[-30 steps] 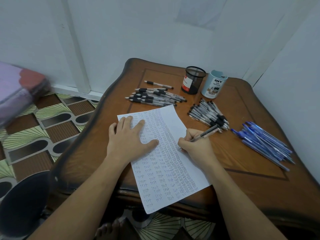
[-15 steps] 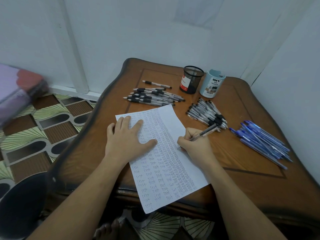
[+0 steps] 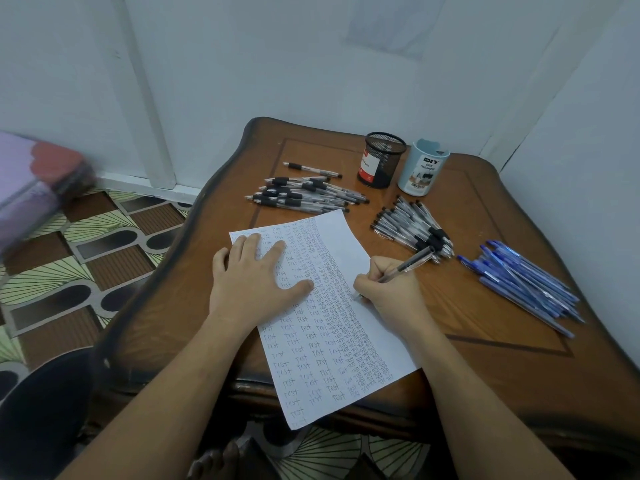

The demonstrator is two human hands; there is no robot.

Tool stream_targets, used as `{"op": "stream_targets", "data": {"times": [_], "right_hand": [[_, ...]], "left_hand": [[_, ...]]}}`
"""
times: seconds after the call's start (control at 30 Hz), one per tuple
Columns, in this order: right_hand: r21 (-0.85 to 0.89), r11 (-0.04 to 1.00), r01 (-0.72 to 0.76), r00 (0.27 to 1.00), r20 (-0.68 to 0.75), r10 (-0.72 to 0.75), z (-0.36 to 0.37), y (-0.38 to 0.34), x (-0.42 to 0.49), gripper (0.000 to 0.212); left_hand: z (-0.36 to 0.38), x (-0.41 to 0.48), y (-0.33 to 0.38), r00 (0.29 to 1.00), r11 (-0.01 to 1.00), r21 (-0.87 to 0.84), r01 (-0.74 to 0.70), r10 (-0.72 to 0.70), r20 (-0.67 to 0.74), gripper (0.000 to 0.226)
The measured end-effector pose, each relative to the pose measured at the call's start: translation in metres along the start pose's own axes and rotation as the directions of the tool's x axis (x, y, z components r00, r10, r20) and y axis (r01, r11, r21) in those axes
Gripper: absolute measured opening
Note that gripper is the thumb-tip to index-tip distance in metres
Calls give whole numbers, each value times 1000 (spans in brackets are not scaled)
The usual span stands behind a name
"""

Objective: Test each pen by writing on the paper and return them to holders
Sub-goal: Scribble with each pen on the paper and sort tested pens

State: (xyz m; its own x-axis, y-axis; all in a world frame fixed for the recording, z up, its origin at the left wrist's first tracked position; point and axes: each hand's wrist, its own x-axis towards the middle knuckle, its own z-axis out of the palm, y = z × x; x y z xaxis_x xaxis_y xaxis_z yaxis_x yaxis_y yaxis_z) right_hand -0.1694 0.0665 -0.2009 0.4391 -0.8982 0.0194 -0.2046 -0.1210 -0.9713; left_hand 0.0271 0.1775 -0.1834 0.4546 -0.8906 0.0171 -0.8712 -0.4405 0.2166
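A white paper [image 3: 346, 344] covered in handwritten "test" words lies on the wooden table [image 3: 485, 358]. My left hand [image 3: 254, 282] rests flat on its upper left part. My right hand [image 3: 388, 294] grips a clear black pen [image 3: 410, 263] with its tip on the paper's right column. Three heaps of pens lie around: black-grip pens [image 3: 304, 195] above the paper, clear black pens [image 3: 414, 228] to the right, blue pens [image 3: 523, 282] at far right. A black mesh holder [image 3: 381, 161] and a pale blue holder [image 3: 422, 169] stand at the back.
White walls close in behind and to the right of the table. A patterned floor [image 3: 86, 244] lies to the left, with a purple and red bundle [image 3: 31, 181] at the left edge. A dark round seat [image 3: 41, 410] sits at bottom left.
The view has shifted slightly. My right hand keeps writing on the right column with tiny movements; my left hand stays flat on the paper.
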Motion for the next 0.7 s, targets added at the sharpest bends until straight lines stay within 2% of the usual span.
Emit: {"op": "stream_targets", "data": {"times": [0.33, 0.7], "right_hand": [[-10, 998, 54, 999, -4, -54, -2, -6, -4, 40], [-12, 1000, 15, 1000, -27, -16, -2, -6, -1, 37]], "left_hand": [[2, 0, 0, 1000, 1000, 4, -1, 1, -12, 85], [2, -1, -1, 1000, 1000, -14, -2, 2, -17, 84]]}}
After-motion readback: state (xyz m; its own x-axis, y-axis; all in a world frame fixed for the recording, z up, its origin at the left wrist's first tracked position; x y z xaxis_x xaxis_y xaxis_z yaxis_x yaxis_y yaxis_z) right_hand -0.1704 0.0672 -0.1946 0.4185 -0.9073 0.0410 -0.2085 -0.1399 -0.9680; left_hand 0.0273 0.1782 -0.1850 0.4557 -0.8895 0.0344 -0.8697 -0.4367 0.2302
